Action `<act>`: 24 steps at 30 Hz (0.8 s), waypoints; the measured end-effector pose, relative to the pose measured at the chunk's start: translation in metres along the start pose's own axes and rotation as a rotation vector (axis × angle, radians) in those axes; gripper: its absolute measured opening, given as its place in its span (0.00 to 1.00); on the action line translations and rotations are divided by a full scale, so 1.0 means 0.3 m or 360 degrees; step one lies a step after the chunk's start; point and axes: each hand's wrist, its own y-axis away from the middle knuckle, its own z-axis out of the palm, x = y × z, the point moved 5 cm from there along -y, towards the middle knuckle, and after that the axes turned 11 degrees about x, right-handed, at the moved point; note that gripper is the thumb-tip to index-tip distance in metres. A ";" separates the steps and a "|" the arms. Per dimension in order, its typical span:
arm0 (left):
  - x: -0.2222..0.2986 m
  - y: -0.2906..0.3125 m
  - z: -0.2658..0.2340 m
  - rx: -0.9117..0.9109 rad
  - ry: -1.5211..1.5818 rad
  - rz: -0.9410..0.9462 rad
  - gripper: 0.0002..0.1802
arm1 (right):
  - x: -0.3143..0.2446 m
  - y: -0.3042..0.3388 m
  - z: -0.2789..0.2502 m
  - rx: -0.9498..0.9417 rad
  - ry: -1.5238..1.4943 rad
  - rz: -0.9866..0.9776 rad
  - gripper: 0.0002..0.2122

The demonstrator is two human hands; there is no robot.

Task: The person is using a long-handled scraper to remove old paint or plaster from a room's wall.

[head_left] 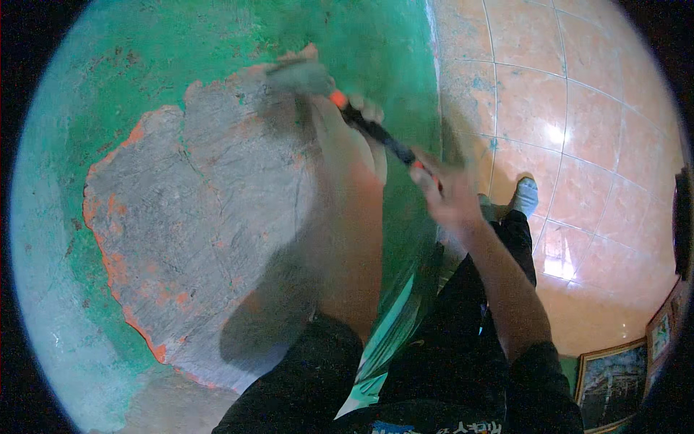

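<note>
Both my hands are closed round a scraper (394,147) with a black and orange handle. Its grey head is smeared by motion, so its exact shape does not show. My left hand (336,134) grips the handle close to the head, with fingers wrapped over it. Farther down, my right hand (452,195) holds the handle's end, slightly blurred. The scraper's head lies over the upper right border of a large grey bare patch (210,195) on the green painted wall (217,36). Ragged orange edges run round part of this patch.
Shiny orange-beige floor tiles (593,123) extend along the right, with bluish stains near the wall's base. My foot in a grey sock (526,195) stands there. Framed pictures (613,383) are at the lower right. Crumpled, shiny greenish sheeting (390,325) lies beside my leg.
</note>
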 end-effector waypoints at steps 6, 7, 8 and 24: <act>-0.022 0.061 -0.096 0.0089 -0.0119 -0.0108 0.17 | 0.011 0.158 0.059 -0.0174 -0.0022 0.0318 0.20; -0.006 0.048 -0.084 0.0050 -0.0156 -0.0080 0.16 | -0.011 0.132 0.059 -0.0002 -0.0153 0.0127 0.20; -0.011 0.032 -0.051 0.0052 -0.0146 -0.0100 0.16 | -0.024 0.115 0.047 0.0176 -0.0260 -0.0059 0.20; 0.029 -0.006 -0.012 0.0120 -0.0396 -0.0030 0.17 | -0.093 0.086 0.066 0.0117 -0.0338 0.0321 0.20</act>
